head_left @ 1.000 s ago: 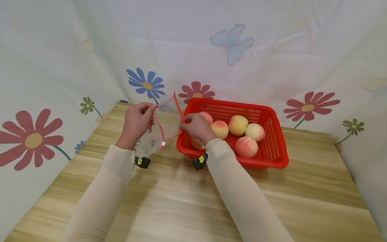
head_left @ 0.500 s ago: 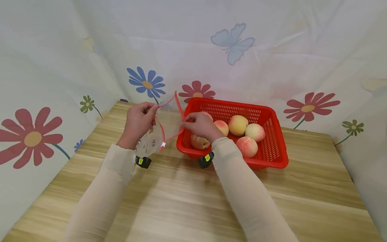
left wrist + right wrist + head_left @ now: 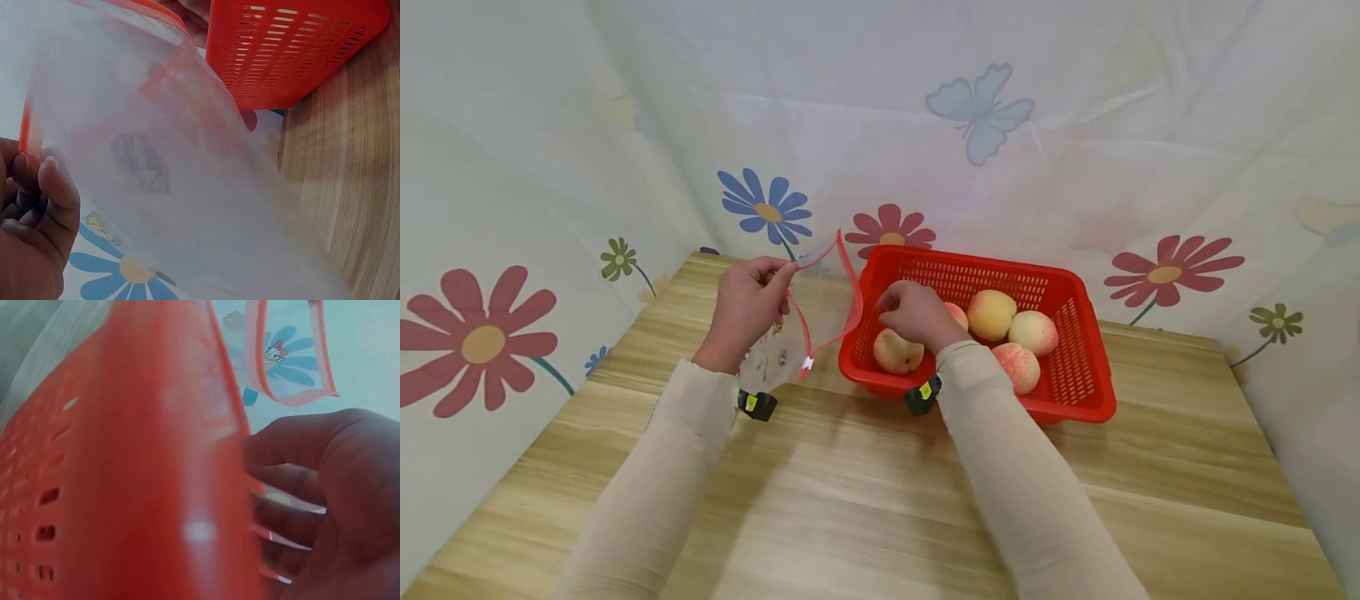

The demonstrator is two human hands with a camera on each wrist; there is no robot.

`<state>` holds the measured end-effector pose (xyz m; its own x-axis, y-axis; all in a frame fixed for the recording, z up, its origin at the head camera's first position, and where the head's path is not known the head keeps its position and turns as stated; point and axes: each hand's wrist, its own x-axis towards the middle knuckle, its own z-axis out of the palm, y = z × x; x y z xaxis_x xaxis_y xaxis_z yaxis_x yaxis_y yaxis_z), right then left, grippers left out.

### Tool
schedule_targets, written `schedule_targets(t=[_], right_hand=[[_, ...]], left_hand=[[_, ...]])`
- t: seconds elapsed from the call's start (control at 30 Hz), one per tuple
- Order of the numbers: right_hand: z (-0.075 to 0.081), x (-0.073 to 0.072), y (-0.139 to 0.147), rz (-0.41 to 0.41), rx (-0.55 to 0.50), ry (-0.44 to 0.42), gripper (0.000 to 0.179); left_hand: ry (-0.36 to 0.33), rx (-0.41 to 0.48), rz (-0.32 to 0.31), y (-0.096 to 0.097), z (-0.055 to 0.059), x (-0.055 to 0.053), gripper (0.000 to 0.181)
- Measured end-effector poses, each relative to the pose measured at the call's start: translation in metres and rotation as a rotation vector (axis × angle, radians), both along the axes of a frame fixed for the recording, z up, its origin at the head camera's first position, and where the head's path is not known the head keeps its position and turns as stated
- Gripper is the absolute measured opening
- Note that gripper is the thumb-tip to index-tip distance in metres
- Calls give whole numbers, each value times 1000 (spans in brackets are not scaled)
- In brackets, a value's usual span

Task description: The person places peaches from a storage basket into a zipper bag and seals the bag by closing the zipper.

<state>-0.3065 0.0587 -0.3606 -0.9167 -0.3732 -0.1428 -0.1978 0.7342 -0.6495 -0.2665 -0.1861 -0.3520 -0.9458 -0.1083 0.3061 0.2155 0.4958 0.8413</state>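
My left hand (image 3: 747,310) pinches the edge of a clear zipper bag (image 3: 778,354) between thumb and fingers. The bag's mouth has a pink-red border and gapes toward the basket, with a white slider (image 3: 807,363) at its near corner. Small printed figures mark the film, which fills much of the left wrist view. Over the left end of a red plastic basket (image 3: 1099,367) is my right hand (image 3: 917,315), its fingers loosely bent and partly hidden behind the basket wall (image 3: 156,456) in the right wrist view. A pale peach (image 3: 895,352) lies just below that hand.
Several more peaches lie in the basket, among them a yellow one (image 3: 991,315) and a pink one (image 3: 1018,367). The basket stands on a wood-grain table (image 3: 842,500) against a flower-printed cloth backdrop (image 3: 1075,150).
My right hand has come away from the bag's edge and shifted right over the basket, uncovering more of the pale peach. My left hand keeps its pinch, moving slightly right.
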Motion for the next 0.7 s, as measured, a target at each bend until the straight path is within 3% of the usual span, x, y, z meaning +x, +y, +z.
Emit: schedule_targets(t=[0.37, 0.7], right_hand=[[-7, 3, 0, -5, 106, -150, 42], [-7, 16, 2, -45, -16, -345, 55]], left_hand=[[15, -3, 0, 1, -1, 0, 30], [-3, -14, 0, 1, -2, 0, 32]])
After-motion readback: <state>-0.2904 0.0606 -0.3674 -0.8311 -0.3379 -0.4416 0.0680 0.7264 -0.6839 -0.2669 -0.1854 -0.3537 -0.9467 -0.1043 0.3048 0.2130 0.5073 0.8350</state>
